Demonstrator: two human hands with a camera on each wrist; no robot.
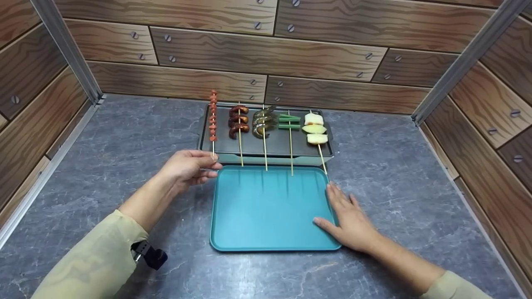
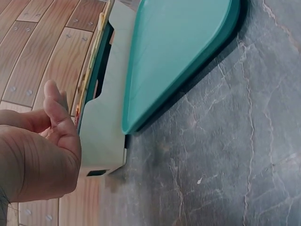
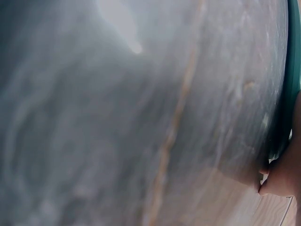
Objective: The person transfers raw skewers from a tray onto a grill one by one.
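In the head view my left hand (image 1: 189,168) pinches the stick end of a skewer of small red pieces (image 1: 213,118) between thumb and forefinger. This skewer lies along the left side of the dark grill plate (image 1: 257,147). My right hand (image 1: 351,222) lies with fairly straight fingers on the right edge of a teal tray (image 1: 270,216), thumb over the rim. Close to its fingertips is the stick of a skewer with white and pale green pieces (image 1: 314,129). The left wrist view shows the left hand (image 2: 42,146) beside the grill's pale side; its grip is partly hidden.
Between the outer skewers lie a dark glazed octopus-like skewer (image 1: 238,120), a shrimp skewer (image 1: 262,122) and a green stalk skewer (image 1: 289,121). Their sticks reach over the grill's front edge toward the tray. Wood-patterned walls (image 1: 266,54) enclose the grey marbled table (image 1: 145,124).
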